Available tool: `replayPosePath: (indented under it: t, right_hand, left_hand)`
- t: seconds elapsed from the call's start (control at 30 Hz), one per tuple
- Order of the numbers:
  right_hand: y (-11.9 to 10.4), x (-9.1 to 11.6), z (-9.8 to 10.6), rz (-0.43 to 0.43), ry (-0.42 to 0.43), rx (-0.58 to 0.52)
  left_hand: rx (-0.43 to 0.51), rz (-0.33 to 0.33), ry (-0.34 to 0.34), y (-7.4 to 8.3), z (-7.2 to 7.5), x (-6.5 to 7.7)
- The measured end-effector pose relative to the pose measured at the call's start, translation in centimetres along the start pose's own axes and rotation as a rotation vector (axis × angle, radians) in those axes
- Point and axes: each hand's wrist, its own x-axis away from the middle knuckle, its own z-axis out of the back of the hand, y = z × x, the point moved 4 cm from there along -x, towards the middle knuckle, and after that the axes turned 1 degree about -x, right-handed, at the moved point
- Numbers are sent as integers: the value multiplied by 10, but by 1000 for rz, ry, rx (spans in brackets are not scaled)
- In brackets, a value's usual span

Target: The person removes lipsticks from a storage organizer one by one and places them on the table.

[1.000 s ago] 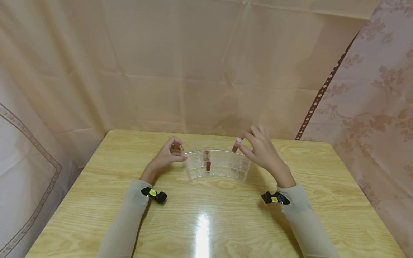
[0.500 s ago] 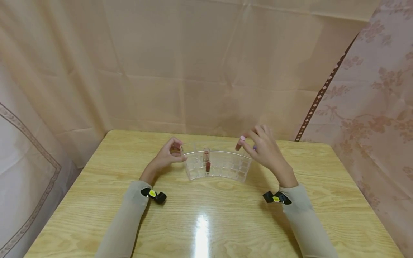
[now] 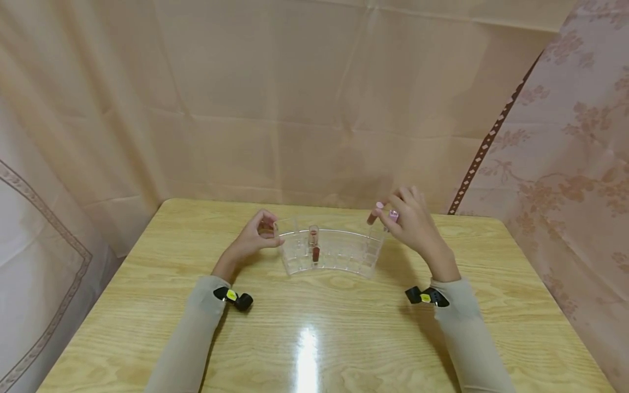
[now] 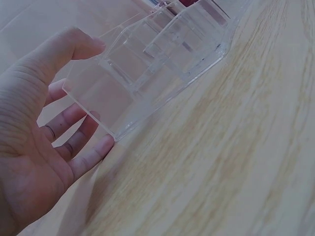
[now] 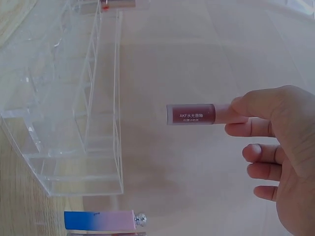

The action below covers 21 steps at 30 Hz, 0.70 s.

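A curved, clear acrylic lipstick organizer (image 3: 344, 254) stands on the table. My left hand (image 3: 253, 234) holds its left end, thumb over the front and fingers behind the side wall. My right hand (image 3: 415, 232) pinches the pink cap of a small lip gloss tube (image 5: 194, 114) between thumb and index finger, the other fingers loosely bent. In the right wrist view the tube hangs apart from the organizer, its dark-pink end toward it. Two lip products sit in the organizer: a dark red one (image 3: 316, 254) in front and a clear-cased one (image 3: 314, 234) behind.
A blue-to-pink lipstick tube (image 5: 101, 221) with a silvery knob lies beyond the organizer's right end, partly hidden by my right hand in the head view. The wooden table (image 3: 245, 349) backs onto a beige curtain (image 3: 314, 109).
My right hand has moved to the right with the lip gloss, away from the organizer's back rim toward its right end. My left hand stays in place.
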Motion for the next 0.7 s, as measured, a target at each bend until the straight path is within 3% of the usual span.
replayPosePath:
  t: [0.37, 0.7]
  right_hand:
    - [13, 5, 13, -78, -8, -1]
    - [20, 8, 15, -80, 4, 8]
  left_hand:
    - [-17, -4, -15, 3, -1, -2]
    - [-14, -8, -16, 1, -1, -3]
